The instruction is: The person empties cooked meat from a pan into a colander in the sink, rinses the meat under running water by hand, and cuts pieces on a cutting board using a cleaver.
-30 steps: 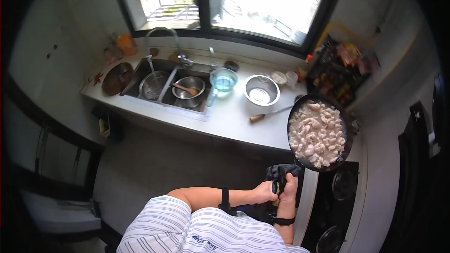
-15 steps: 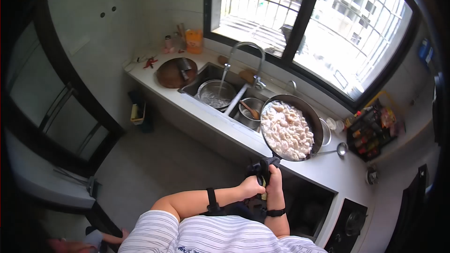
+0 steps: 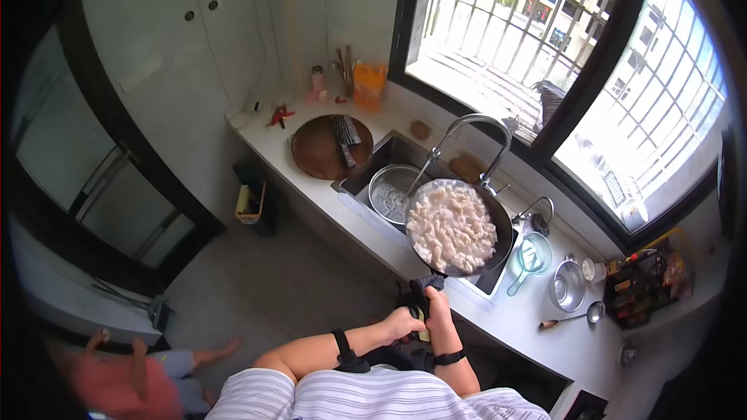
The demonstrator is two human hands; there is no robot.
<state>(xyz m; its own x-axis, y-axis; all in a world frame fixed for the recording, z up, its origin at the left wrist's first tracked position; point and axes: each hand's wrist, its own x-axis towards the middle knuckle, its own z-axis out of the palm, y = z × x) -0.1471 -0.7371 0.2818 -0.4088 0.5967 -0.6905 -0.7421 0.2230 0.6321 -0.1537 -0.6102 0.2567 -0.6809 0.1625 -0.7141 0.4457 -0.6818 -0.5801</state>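
My left hand [image 3: 402,325] and my right hand [image 3: 438,305] are both closed around the handle of a dark wok [image 3: 506,235]. A black cloth [image 3: 426,285] is around the handle, my right hand nearer the pan. Pale pinkish-white pieces, apparently meat, [image 3: 451,227] fill much of the wok, which hangs over the right part of the double sink. Beside it, a metal bowl [image 3: 379,201] sits in the left basin [image 3: 359,176] under the curved faucet [image 3: 475,120]. Water seems to run into the bowl.
A cleaver [image 3: 343,140] lies on a round chopping board [image 3: 311,157]. Right of the sink are a translucent strainer or scoop [image 3: 534,255], a metal bowl [image 3: 569,286] and a ladle [image 3: 594,312]. A bin [image 3: 250,201] stands below. Another person [image 3: 140,377] is at lower left.
The wok has moved left over the sink, and my hands with it. The view has shifted, showing the strainer and bowl on the right counter. More of the other person shows.
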